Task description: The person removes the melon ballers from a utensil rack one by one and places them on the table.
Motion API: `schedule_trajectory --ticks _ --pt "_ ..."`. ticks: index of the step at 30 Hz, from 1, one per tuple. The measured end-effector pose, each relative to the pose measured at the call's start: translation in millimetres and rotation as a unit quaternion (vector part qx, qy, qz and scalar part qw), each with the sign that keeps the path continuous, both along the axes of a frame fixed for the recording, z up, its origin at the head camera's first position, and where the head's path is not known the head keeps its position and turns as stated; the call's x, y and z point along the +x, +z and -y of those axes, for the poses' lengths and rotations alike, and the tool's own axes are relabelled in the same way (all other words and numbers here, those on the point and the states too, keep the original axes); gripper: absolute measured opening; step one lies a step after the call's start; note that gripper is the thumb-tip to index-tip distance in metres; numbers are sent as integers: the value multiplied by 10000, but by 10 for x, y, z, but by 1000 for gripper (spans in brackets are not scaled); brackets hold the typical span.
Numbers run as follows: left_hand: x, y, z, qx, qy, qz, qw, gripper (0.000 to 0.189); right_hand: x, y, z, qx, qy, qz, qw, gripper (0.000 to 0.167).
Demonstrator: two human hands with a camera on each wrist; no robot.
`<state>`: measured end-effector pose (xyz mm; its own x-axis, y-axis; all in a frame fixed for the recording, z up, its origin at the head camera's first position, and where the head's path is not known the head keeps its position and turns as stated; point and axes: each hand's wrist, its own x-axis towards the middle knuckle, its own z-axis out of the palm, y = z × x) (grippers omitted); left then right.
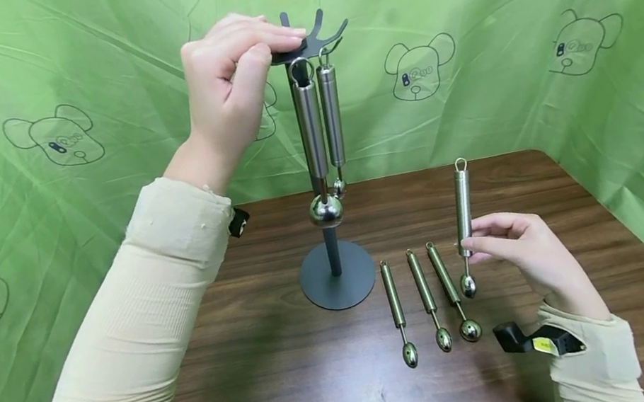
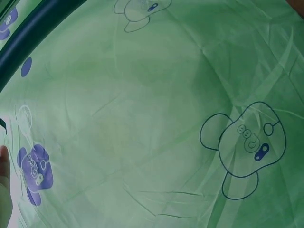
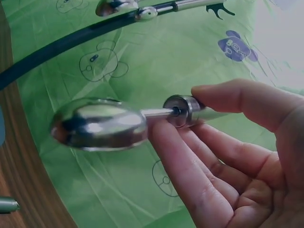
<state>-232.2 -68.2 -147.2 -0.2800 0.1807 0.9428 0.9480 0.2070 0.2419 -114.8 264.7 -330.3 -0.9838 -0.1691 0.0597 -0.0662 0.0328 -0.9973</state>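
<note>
My right hand [image 1: 531, 250] pinches a steel melon baller [image 1: 463, 205] low on its handle, ring end up and scoop down, above the table. In the right wrist view, its shiny oval scoop [image 3: 99, 124] points left, past the fingers [image 3: 180, 166]. My left hand [image 1: 230, 81] lies on top of a dark metal stand [image 1: 333, 249], its fingers stretched over the hooks. Two melon ballers hang there: a front one [image 1: 313, 130] with a big round scoop and another [image 1: 332, 116] behind it. The left wrist view shows only a sliver of hand at its left edge.
Three more melon ballers, a left one [image 1: 395, 303], a middle one [image 1: 423, 291] and a right one [image 1: 443, 273], lie on the brown wooden table [image 1: 305, 398] right of the stand's round base. A green printed curtain [image 1: 108, 52] surrounds the table.
</note>
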Motion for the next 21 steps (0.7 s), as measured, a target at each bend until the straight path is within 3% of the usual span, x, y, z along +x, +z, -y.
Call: schedule_trajectory --ticks 5,14,21 --pt "21 -40 -37 155 298 -144 9993 36 -14 -13 -29 80 132 -14 9999 25" --pt "70 -59 -44 -193 1119 -427 9926 36 -42 -33 5 96 349 -100 9993 26" --pt "101 -95 -86 -103 1160 -595 9914 32 -34 -30 21 -57 242 -20 9997 26"
